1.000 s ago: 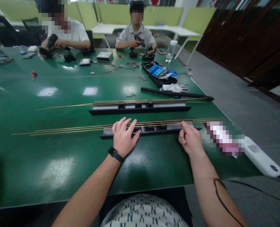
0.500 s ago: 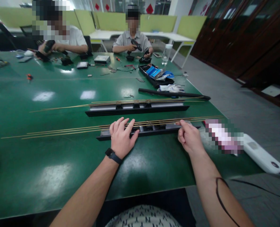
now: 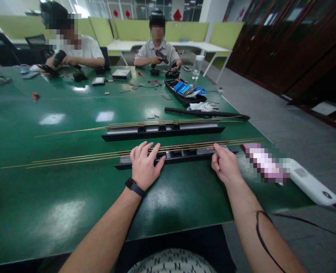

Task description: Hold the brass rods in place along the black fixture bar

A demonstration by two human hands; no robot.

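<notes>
A long black rail (image 3: 185, 156) lies across the green table (image 3: 71, 212) right in front of me, with several thin brass rods (image 3: 71, 157) resting along it and sticking out to the left. My left hand (image 3: 144, 165) lies flat on the rail, fingers stretched over the rods. My right hand (image 3: 224, 163) is closed in a pinch at the rail's right part, thumb and forefinger on a rod. A second black rail (image 3: 162, 132) with more brass rods lies parallel just behind.
A white power strip (image 3: 310, 184) sits at the table's right edge. Behind the rails lie a black tube (image 3: 207, 113), white gloves (image 3: 203, 106) and a black tray of parts (image 3: 185, 93). Two people across the table hold power screwdrivers; a clear bottle (image 3: 197, 67) stands near them.
Both hands stay on the near rail and rods; the view has tilted up slightly, so everything sits a little lower and left in the picture.
</notes>
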